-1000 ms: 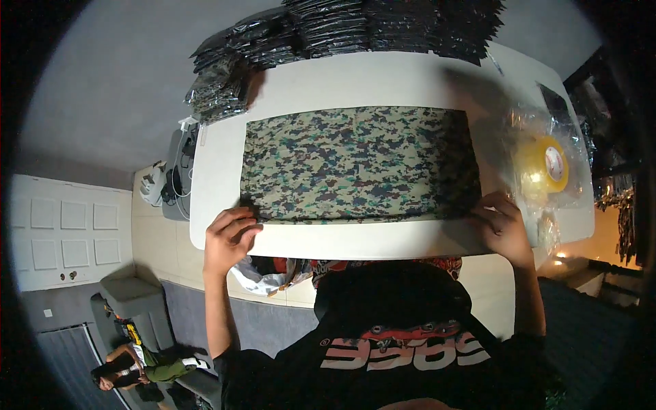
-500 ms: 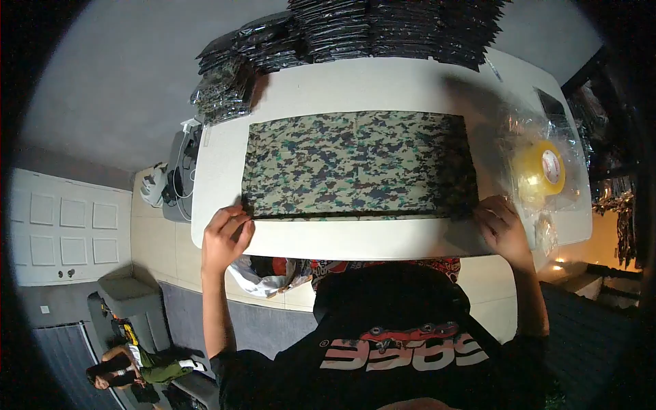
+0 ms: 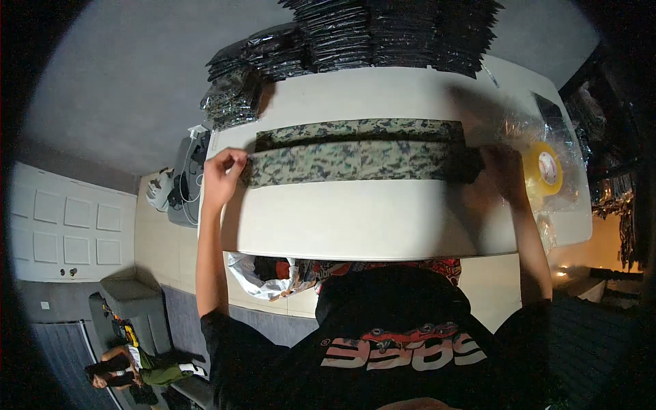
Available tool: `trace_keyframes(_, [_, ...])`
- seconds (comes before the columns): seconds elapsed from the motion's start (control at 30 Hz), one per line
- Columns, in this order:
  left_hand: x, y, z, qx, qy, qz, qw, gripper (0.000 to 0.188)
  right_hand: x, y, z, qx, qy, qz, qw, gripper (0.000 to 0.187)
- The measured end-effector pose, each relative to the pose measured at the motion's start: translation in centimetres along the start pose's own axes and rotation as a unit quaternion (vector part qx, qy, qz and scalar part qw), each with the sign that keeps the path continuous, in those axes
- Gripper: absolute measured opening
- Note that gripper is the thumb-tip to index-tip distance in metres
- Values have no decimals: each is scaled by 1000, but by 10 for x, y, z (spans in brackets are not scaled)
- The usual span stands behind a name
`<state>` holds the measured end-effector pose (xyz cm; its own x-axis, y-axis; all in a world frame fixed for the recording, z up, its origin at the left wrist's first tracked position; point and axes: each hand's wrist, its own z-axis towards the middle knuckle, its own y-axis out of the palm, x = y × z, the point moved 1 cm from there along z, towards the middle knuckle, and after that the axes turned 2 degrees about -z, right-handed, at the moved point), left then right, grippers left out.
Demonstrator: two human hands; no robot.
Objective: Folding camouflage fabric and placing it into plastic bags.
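A camouflage cloth [image 3: 355, 164] in green, tan and black lies across the white table [image 3: 369, 222]. Its near part is lifted and folded partway over, with a dark gap between the raised edge and the far strip. My left hand [image 3: 222, 174] pinches the left corner of that raised edge between thumb and fingers. At the opposite end my right hand [image 3: 504, 174] grips the right corner; it is in shadow, so its fingertips are hard to make out.
Tall stacks of black plastic packets [image 3: 403, 37] line the far edge, with a clear-wrapped camouflage packet [image 3: 232, 99] at their left. A yellowish tape roll [image 3: 543, 169] on crinkled clear plastic sits close to my right hand. A person [image 3: 137, 369] sits on a grey sofa at lower left.
Both hands have moved away from me, carrying the cloth's near edge up and over. The cloth was spread flat before; now it is a narrow, partly folded strip.
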<state>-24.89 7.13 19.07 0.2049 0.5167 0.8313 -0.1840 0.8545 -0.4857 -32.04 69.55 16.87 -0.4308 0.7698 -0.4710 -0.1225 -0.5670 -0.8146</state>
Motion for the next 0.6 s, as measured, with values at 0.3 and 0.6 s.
trace_keyframes(0.3, [-28, 33, 70, -27, 40, 160, 986, 20, 63, 53, 65, -24, 123, 161, 979, 25])
trace_keyframes(0.6, [-26, 44, 66, 19, -12, 196, 980, 18, 42, 49, 80, -48, 92, 53, 993, 22])
